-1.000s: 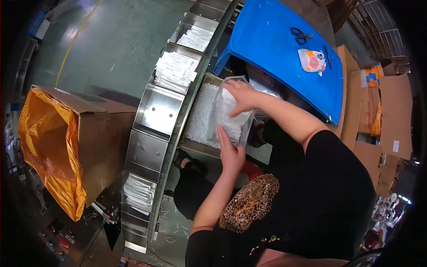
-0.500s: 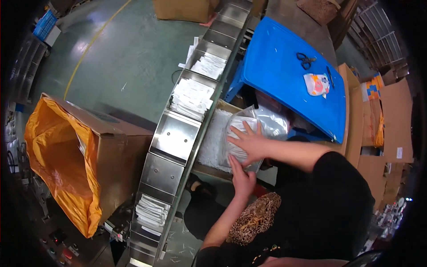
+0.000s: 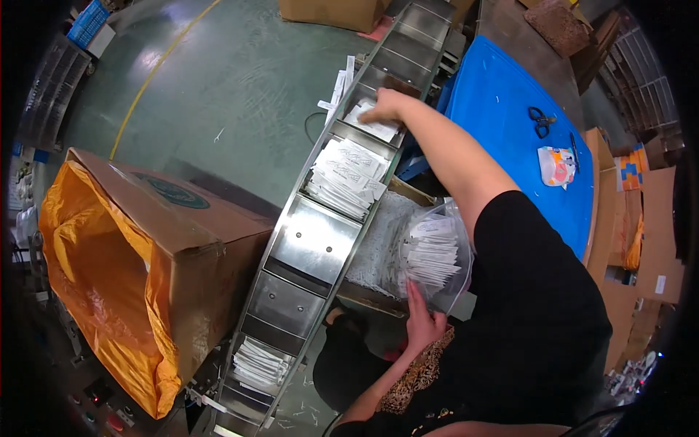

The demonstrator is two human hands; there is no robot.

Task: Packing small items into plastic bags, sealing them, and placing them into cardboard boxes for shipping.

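Note:
My left hand (image 3: 422, 324) grips the lower edge of a clear plastic bag (image 3: 437, 255) full of small white packets, held upright in front of my body. My right hand (image 3: 382, 109) reaches far forward into a compartment of the long metal tray conveyor (image 3: 313, 240). Its fingers are closed on a few white packets (image 3: 375, 127) lying there. The neighbouring compartment toward me holds a heap of white packets (image 3: 342, 175). Two bare steel compartments follow below it. My right forearm crosses above the bag.
A cardboard box lined with an orange bag (image 3: 109, 269) stands left of the conveyor. A blue table (image 3: 510, 131) at right carries scissors (image 3: 540, 120) and a small colourful pouch (image 3: 557, 164). More packets (image 3: 258, 364) sit in a lower compartment. Cardboard cartons (image 3: 655, 218) stand far right.
My right hand has left the bag and stretched forward to the far conveyor compartment. The left hand has stayed on the bag, which now stands more upright.

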